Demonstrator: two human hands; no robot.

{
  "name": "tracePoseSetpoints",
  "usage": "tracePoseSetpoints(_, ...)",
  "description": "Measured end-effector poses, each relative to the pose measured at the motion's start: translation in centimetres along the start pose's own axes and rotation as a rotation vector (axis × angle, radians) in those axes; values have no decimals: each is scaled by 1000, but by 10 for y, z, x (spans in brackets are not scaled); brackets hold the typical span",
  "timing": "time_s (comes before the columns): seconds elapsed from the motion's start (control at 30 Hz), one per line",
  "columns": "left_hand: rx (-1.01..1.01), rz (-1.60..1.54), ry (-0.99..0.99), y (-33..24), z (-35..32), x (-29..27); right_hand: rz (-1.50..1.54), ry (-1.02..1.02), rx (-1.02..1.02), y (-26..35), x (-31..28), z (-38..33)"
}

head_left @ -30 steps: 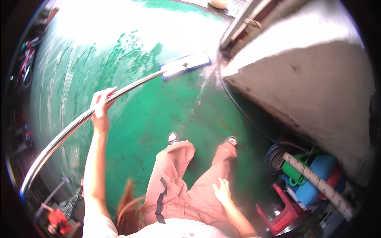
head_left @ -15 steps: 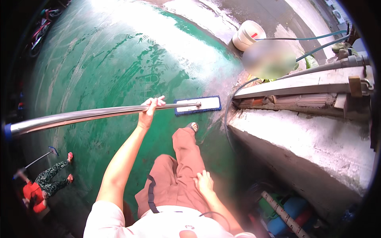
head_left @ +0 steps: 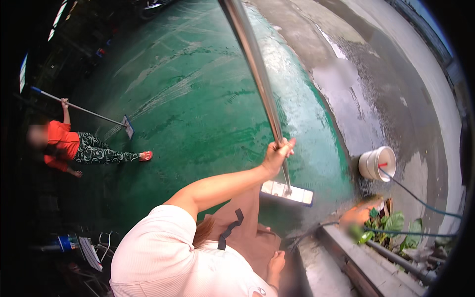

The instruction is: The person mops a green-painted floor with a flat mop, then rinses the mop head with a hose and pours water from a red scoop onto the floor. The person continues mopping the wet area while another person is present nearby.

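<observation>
Your left hand (head_left: 277,156) is closed around the long metal pole (head_left: 255,64) of the floor squeegee, low on the shaft. Just below that grip the pole meets the flat pale squeegee head (head_left: 287,192), which lies on the wet green floor (head_left: 198,109) close to your legs. Above the grip the pole runs far up and away from you. Your right hand (head_left: 275,262) hangs low by your hip, off the pole; whether its fingers are curled or loose cannot be told.

With one hand gripping so near the head, the long free end may well swing or twist out of line, and the slick film of water underfoot could cost you your footing.

Right of the head the green paint ends at wet grey concrete (head_left: 376,94), where a white bucket (head_left: 378,163) sits with a hose (head_left: 420,200) leading from it. Far to the left of your grip, another person (head_left: 84,148) works a second squeegee (head_left: 126,126).
</observation>
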State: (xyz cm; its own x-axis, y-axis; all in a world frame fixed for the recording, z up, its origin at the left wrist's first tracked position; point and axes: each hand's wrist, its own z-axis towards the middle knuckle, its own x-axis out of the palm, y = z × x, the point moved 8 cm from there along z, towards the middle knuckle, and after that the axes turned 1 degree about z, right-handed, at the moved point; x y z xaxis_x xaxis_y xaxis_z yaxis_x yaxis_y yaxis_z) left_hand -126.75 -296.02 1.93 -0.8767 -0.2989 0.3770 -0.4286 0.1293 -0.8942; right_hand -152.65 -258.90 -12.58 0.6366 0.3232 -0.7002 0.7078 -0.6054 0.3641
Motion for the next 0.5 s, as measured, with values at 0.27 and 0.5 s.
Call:
tracePoseSetpoints(0.27, 109, 73, 74, -51, 94, 84, 295, 385, -95, 150, -116, 7)
tracePoseSetpoints(0.5, 448, 44, 37, -89, 123, 177, 226, 134, 358, 9, -147, 79)
